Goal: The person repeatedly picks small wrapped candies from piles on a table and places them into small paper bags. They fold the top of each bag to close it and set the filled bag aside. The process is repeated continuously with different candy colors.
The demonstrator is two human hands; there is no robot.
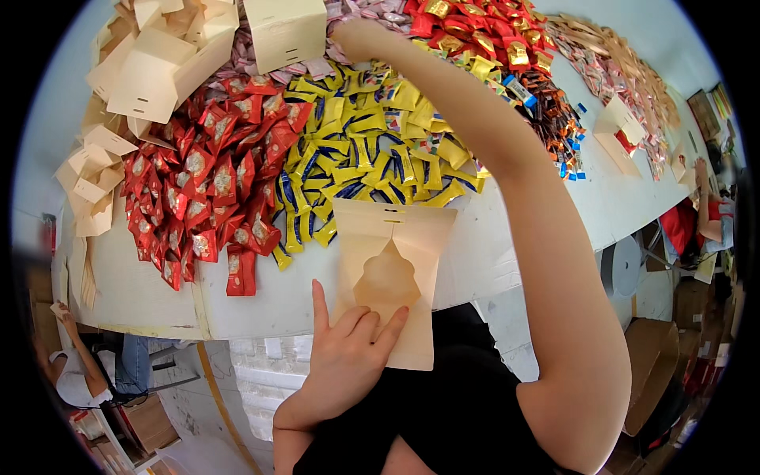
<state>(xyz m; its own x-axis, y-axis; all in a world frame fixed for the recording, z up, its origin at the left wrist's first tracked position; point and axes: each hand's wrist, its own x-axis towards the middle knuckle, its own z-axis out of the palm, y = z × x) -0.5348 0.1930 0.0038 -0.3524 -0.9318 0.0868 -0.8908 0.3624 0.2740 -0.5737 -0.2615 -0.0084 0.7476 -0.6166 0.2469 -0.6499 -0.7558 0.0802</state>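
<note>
My left hand (pixel 350 353) rests on the front of a cream card box (pixel 409 332), its bent fingers at the lower edge of the box's shaped cutout and its little finger stuck out to the left. The box leans at the table's near edge, with a slotted tab at its top. Stretched across the table, my right hand (pixel 359 41) is in the pile of pink-wrapped packets (pixel 389 15) at the back. Its fingers are mostly hidden. Below that arm spread yellow-and-blue wrapped sweets (pixel 356 148). Red packets (pixel 214 172) are heaped to their left.
Cream boxes (pixel 154 65) are stacked at the back left, and another box (pixel 288 35) stands beside my right hand. Red-and-gold packets (pixel 475 29) and brown-and-blue sweets (pixel 552 113) lie right. People sit at the far left (pixel 77 368) and far right (pixel 709 208).
</note>
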